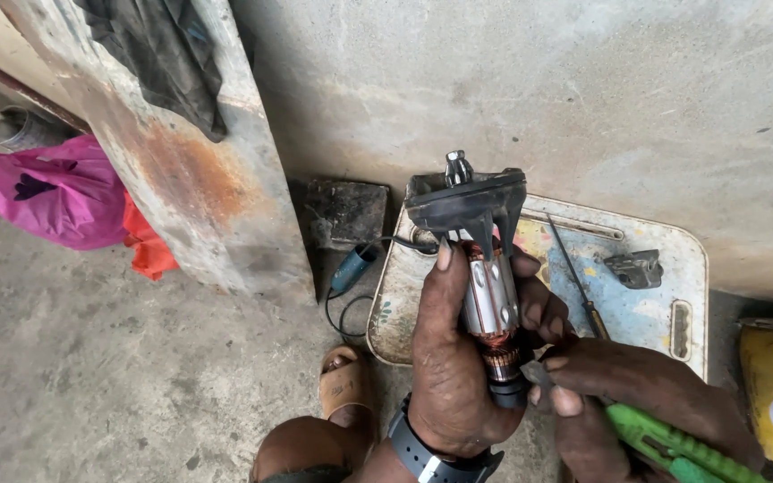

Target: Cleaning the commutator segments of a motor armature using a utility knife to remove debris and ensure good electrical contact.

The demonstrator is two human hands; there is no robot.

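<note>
The left hand [454,358] wraps its fingers [445,259] round a copper-wound steel motor armature with a black plastic end housing [485,268], upright over the worn tray's [673,259] seven o'clock edge. The right hand [637,385] grips a green utility knife [664,443], its blade seemingly touching the armature's lower end. A slim screwdriver [574,277] lies at three o'clock; bare concrete floor [91,376] opens toward nine.

The left hand [454,358] grips the motor armature [491,304] at centre frame, above the tray [673,259]; the right hand [637,394] meets its lower end from the lower right, utility knife [664,443] beneath. On the tray – a screwdriver [574,277], then a small metal part [634,268] further right. Left of the tray lies a cable plug [351,268]; a plastic bag [51,192] sits far left.
</note>
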